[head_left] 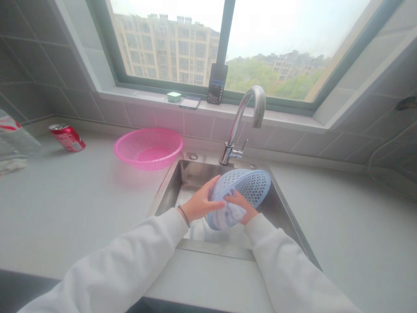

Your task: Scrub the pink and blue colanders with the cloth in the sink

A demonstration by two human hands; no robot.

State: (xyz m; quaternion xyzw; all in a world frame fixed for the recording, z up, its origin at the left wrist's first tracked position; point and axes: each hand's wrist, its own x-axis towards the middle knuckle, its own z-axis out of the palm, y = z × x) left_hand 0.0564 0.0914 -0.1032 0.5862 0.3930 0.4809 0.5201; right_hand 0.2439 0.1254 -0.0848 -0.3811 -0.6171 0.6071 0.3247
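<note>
Over the metal sink [283, 221] a light blue plastic colander [252, 187] is tilted on its side, its holed inner wall showing. My left hand [203, 201] grips its left edge, thumb on the near side and fingers against the outside. Inside the colander my right hand [243, 206] is closed on a pale, bunched-up cloth [228, 216], which presses on the colander's wall. Part of the right fingers is hidden behind the cloth. The chrome faucet [241, 117] rises behind the colander, and no water stream shows from its spout.
A pink plastic basket [150, 150] stands left of the sink. Farther left are a red can [67, 138] and a clear plastic bottle [16, 134]. On the windowsill a phone [217, 83] leans upright, near a small green box [173, 96] and a flat pale item [190, 102].
</note>
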